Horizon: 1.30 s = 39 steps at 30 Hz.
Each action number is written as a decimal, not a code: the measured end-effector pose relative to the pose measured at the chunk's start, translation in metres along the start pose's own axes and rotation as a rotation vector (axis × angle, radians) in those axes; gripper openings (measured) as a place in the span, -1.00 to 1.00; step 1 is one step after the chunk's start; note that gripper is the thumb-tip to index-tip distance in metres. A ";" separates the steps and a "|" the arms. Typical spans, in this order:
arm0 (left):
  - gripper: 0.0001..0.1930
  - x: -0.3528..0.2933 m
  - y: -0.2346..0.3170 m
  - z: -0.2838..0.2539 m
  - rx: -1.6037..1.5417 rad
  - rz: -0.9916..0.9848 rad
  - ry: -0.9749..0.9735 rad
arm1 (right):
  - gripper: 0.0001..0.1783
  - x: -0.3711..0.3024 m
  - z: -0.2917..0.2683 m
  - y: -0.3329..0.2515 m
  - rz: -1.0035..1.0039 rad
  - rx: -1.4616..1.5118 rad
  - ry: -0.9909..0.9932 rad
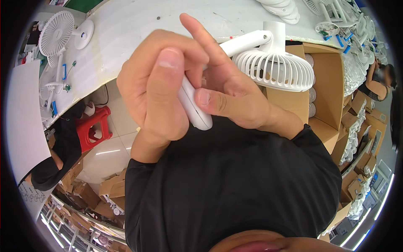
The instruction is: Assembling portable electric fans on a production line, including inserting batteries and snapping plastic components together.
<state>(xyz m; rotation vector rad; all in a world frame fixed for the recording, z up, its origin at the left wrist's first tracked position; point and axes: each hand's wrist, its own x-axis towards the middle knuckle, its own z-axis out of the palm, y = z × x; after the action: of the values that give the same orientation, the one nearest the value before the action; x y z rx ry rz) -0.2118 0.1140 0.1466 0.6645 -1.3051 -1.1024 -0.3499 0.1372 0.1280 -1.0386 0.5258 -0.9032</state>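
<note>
A white rounded plastic part (196,108) with a seam along its edge is held up in front of my chest. My left hand (155,88) curls round it, thumb bent over the near side. From the other side my right hand (239,94) presses its thumb against the part, with one finger stretched up and away. The part's upper end is hidden by my fingers. Just behind my right hand lies a white fan (275,69), its slatted head toward me. Its arm passes behind my finger, so I cannot tell whether it joins the part.
A white worktable (126,21) curves across the far side, with stacked white discs (285,10) at its edge. Another fan (56,33) stands far left. An open cardboard box (327,84) is at my right, a red stool (94,128) at left. Other people sit at both sides.
</note>
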 end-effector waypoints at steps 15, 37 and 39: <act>-0.44 0.005 -0.015 -0.020 -0.206 -0.054 0.105 | 0.11 0.010 -0.004 0.023 -0.335 -0.372 -0.087; -0.64 0.016 -0.063 0.004 0.274 0.241 0.139 | -0.40 0.006 -0.054 0.004 -0.217 -1.172 0.277; -0.66 0.031 -0.063 -0.008 0.230 0.295 0.142 | -0.49 0.009 -0.076 -0.007 -0.210 -1.132 0.387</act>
<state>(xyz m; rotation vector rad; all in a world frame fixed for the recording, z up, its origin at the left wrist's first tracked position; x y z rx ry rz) -0.2229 0.0609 0.1015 0.6808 -1.3668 -0.6613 -0.4045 0.0901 0.1019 -1.9696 1.3561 -0.9962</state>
